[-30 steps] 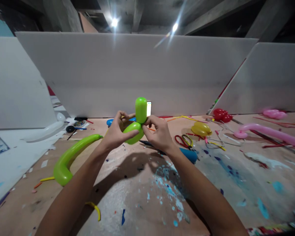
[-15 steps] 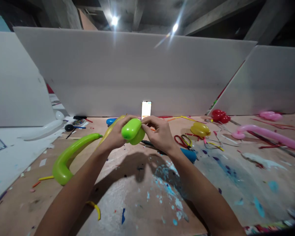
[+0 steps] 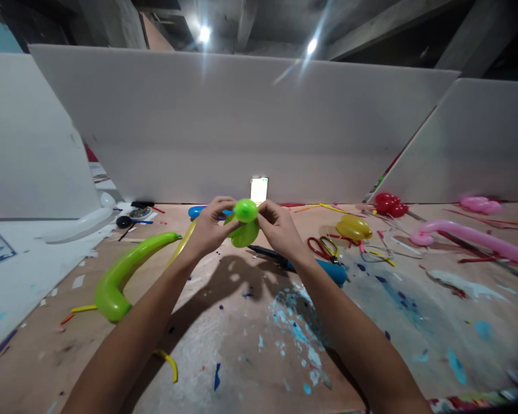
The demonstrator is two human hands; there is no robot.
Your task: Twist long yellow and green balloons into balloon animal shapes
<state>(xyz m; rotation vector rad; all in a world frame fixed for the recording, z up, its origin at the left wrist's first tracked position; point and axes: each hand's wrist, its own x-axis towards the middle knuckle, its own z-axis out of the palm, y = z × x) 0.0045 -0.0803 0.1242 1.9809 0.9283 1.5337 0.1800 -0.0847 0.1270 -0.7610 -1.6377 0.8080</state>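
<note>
Between my two hands, above the table, is a bright green balloon (image 3: 244, 233) pinched into rounded lobes. My left hand (image 3: 213, 227) is closed on its left side, thumb and fingers gripping it. From the right, my right hand (image 3: 280, 228) pinches the balloon's edge between thumb and fingertips. A long curved green balloon (image 3: 112, 282) lies beside my left forearm. A yellow balloon (image 3: 182, 244) and a blue balloon (image 3: 195, 212) lie partly hidden behind my left hand. Under my right wrist rests a blue-bodied tool with a black end (image 3: 328, 270).
A lit phone (image 3: 259, 190) leans on the white board (image 3: 242, 126) at the back. To the right lie scissors (image 3: 323, 248), a yellow balloon cluster (image 3: 353, 227), red balloons (image 3: 390, 204) and a long pink balloon (image 3: 470, 234). White balloons (image 3: 80, 225) are at left.
The held green balloon has turned, its upper lobe now facing me more end-on. My left hand has shifted its grip, thumb pointing inward, while my right hand still pinches the edge.
</note>
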